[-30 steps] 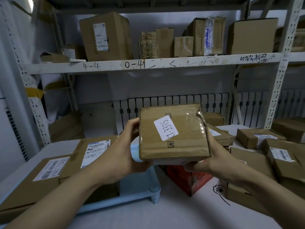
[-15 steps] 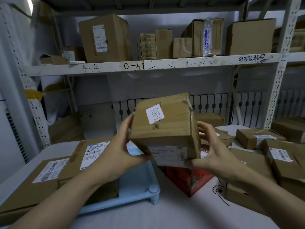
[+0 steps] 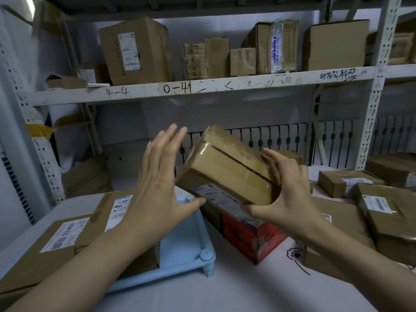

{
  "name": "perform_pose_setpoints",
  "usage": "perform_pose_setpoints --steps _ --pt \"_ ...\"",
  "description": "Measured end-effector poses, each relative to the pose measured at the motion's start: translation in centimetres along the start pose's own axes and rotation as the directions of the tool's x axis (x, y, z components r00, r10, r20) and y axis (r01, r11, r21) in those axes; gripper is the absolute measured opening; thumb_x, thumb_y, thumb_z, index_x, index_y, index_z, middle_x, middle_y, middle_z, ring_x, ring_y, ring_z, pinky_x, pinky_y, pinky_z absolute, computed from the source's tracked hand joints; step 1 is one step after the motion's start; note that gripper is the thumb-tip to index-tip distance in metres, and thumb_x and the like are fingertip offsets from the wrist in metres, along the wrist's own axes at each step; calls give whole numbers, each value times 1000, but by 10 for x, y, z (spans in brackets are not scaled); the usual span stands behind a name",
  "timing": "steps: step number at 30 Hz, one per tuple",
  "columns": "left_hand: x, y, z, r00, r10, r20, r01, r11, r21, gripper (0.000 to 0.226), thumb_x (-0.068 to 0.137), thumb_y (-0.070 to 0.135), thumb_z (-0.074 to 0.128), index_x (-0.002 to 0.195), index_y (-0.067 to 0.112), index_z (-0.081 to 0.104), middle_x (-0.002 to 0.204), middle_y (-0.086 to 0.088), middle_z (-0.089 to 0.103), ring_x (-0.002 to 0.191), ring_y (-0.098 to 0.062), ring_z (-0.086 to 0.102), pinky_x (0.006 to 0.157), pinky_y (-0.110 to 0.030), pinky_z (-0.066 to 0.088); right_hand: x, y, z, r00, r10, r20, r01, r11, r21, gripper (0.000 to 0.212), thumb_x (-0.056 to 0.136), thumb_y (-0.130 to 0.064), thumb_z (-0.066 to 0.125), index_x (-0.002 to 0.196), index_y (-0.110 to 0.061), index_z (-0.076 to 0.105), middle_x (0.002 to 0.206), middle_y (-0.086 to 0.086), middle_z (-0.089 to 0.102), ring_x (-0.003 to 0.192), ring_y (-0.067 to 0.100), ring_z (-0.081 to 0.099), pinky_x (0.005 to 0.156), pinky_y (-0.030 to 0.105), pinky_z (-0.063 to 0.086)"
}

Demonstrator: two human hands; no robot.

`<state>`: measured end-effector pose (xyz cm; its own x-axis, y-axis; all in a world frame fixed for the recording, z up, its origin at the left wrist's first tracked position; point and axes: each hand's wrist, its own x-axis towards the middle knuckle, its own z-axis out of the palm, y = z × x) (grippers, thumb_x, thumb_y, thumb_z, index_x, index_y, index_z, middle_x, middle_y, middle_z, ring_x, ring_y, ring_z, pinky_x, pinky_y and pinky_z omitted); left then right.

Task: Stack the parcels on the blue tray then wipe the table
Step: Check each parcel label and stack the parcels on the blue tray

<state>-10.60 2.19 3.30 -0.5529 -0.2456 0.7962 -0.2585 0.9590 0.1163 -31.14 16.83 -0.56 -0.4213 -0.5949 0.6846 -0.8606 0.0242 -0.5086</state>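
Observation:
A taped brown cardboard parcel (image 3: 227, 170) hangs tilted in the air above the table's middle, its shipping label facing down. My right hand (image 3: 286, 194) grips its right end, thumb underneath and fingers on top. My left hand (image 3: 159, 181) is spread flat beside the parcel's left end, only the thumb tip near its lower corner. The blue tray (image 3: 180, 242) lies below my left hand. Two flat brown parcels lie on it: a large one (image 3: 45, 248) and a smaller one (image 3: 105, 212) on top.
A red box (image 3: 252, 237) stands right of the tray. Several brown parcels (image 3: 346, 183) crowd the table's right side. The white table (image 3: 225, 289) shows in front. A metal shelf (image 3: 202, 86) with several cartons runs overhead.
The parcel has been rolled over, so the numbered sticker has turned out of sight and the shipping label faces down. My left hand has let go and opened flat; my right hand has shifted to the parcel's end.

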Motion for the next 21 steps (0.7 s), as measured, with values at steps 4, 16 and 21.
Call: perform_pose_setpoints --steps 4,16,21 --pt "5 8 0 993 109 47 -116 975 191 117 64 42 85 156 21 15 164 -4 14 153 -25 8 124 -52 7 0 -7 -2 998 -57 -2 57 991 -119 112 49 -61 67 150 -38 24 119 -18 32 109 10 26 94 38 38" --pt "11 20 20 971 116 208 -190 905 381 114 49 53 82 146 13 39 134 -5 50 124 -28 46 112 -42 25 2 -27 -1 953 -299 49 301 918 -258 114 55 -58 70 154 -30 21 136 -4 46 120 20 35 95 39 36" --pt "7 9 14 976 -10 217 -43 971 235 109 51 72 61 145 22 36 137 2 43 125 -20 38 107 -37 28 2 -22 -3 963 -271 -8 267 953 -146 111 60 -61 69 155 -28 21 152 -4 35 136 16 33 107 38 28"
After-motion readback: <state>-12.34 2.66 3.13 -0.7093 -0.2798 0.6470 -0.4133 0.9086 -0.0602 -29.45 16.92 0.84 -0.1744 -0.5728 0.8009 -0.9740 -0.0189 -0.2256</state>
